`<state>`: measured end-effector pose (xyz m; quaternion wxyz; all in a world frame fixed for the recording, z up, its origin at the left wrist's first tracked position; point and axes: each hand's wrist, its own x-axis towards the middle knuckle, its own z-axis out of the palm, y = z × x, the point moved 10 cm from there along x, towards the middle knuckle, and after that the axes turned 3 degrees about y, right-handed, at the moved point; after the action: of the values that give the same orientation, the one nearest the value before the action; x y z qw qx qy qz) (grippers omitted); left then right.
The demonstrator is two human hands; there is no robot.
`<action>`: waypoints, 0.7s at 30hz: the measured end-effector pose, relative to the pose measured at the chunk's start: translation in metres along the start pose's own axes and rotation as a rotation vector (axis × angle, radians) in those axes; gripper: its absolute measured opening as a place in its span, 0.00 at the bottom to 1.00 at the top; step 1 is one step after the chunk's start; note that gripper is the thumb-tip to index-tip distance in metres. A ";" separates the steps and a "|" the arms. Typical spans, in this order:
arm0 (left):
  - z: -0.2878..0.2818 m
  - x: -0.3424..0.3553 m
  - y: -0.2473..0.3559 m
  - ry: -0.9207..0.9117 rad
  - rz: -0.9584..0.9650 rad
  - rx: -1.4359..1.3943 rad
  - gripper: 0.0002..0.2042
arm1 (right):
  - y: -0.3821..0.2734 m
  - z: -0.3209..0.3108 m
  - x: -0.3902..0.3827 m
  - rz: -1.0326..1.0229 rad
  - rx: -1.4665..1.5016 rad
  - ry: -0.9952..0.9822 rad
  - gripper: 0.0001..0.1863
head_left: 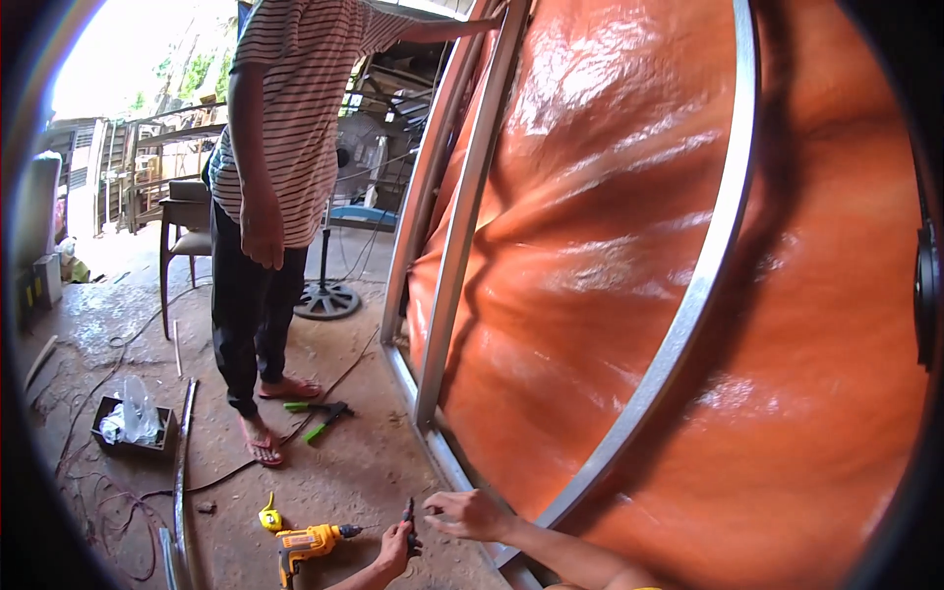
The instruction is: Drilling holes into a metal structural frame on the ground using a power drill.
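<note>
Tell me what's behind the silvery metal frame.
Behind the silvery metal frame is a glossy, creased orange sheet. Whatever lies beyond that sheet is covered, so I cannot see it.

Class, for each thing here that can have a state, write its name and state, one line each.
Left hand: closed on a dark tool.
Right hand: empty, loosely open.
Yellow drill: lying down, bit fitted.
Tape measure: lying near the drill.
Green-handled tool: lying, handles spread.
Dark box: open, holding plastic bags.
Pedestal fan: upright; whether running, cannot tell.
Orange sheet: creased.
Chair: upright.
</note>
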<state>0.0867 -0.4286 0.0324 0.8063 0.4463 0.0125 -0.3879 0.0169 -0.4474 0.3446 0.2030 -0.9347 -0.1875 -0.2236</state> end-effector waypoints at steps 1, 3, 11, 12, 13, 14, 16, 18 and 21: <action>-0.003 0.002 -0.002 -0.022 0.006 -0.008 0.12 | -0.002 0.010 0.001 0.032 0.007 -0.037 0.13; -0.019 0.011 -0.017 0.000 -0.062 -0.007 0.10 | -0.004 0.025 -0.008 -0.009 0.004 0.032 0.14; -0.060 0.021 -0.041 0.047 -0.147 -0.047 0.10 | 0.057 0.062 -0.044 0.401 0.043 -0.058 0.16; -0.058 0.023 -0.040 0.032 -0.132 -0.087 0.11 | 0.057 0.062 -0.041 0.405 0.035 -0.058 0.16; -0.059 0.021 -0.040 0.033 -0.135 -0.094 0.11 | 0.056 0.065 -0.039 0.406 0.031 -0.062 0.16; -0.061 0.018 -0.038 0.048 -0.129 -0.110 0.11 | 0.055 0.069 -0.038 0.407 0.031 -0.069 0.16; -0.060 0.015 -0.036 0.030 -0.123 -0.144 0.12 | 0.054 0.076 -0.036 0.400 0.038 -0.070 0.16; -0.057 0.014 -0.036 0.043 -0.148 -0.153 0.12 | 0.058 0.080 -0.039 0.394 0.047 -0.079 0.16; -0.065 0.020 -0.048 0.057 -0.191 -0.167 0.11 | 0.063 0.084 -0.043 0.393 0.049 -0.094 0.15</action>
<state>0.0911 -0.4084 -0.0483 0.7995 0.3852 0.1102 -0.4476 0.0378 -0.4730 0.2355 0.2565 -0.9575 -0.0163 -0.1310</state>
